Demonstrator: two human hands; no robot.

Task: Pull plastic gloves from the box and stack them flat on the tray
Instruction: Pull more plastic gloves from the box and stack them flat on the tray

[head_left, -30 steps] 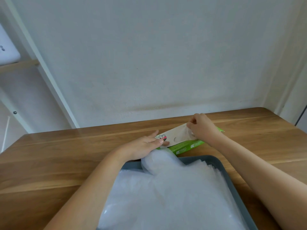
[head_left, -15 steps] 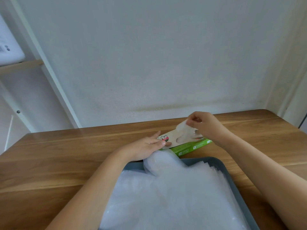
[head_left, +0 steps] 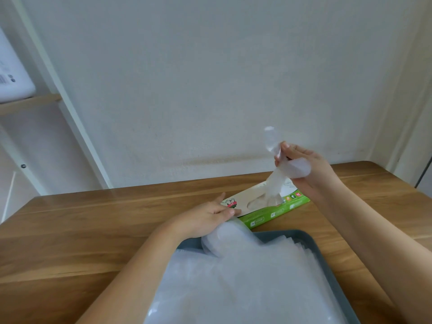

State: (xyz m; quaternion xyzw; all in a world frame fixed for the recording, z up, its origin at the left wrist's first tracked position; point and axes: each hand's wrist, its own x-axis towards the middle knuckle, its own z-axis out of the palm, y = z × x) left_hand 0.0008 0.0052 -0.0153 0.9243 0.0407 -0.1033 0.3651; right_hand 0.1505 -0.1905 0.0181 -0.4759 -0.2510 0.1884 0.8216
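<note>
- Pinched between the thumb and fingers of the right hand (head_left: 304, 164), a clear plastic glove (head_left: 274, 183) hangs in a crumpled strip; its lower end sits in the slot of the green and beige box (head_left: 278, 212), and its top flares above the fingertips.
- The left hand (head_left: 205, 217) lies on the left end of the box with fingers straight, pressing it to the wooden table (head_left: 93, 218).
- Just nearer the camera than the box stands a grey-blue tray (head_left: 327, 272) piled with a stack of gloves (head_left: 245, 288), whose raised top hides part of the left wrist.
- At far left a white device (head_left: 11, 78) sits on a shelf (head_left: 30, 104).
- Half a second ago the right hand was low over the box with only a tuft of glove out; it is now lifted well above it. The left hand has stayed put.
</note>
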